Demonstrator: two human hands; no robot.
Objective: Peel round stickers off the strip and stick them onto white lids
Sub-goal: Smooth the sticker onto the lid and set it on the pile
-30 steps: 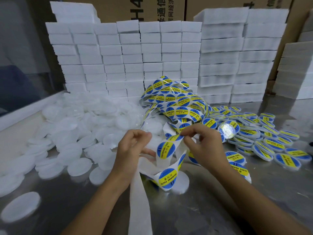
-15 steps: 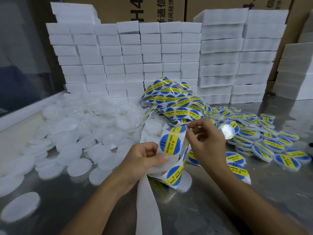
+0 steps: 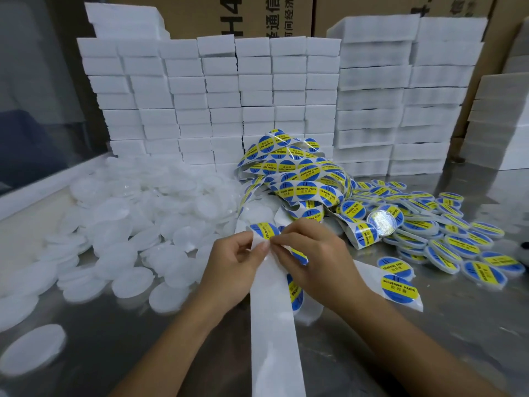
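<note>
two bare forearms, hands apparently ringless; no sleeves visible.

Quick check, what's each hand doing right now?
Left hand: pinching the white backing strip.
Right hand: pinching a round sticker at the strip's top edge.

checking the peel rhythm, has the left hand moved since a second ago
Yes. The left hand has shifted right, away from the loose pile of plain white round lids, and now meets the right hand.
</note>
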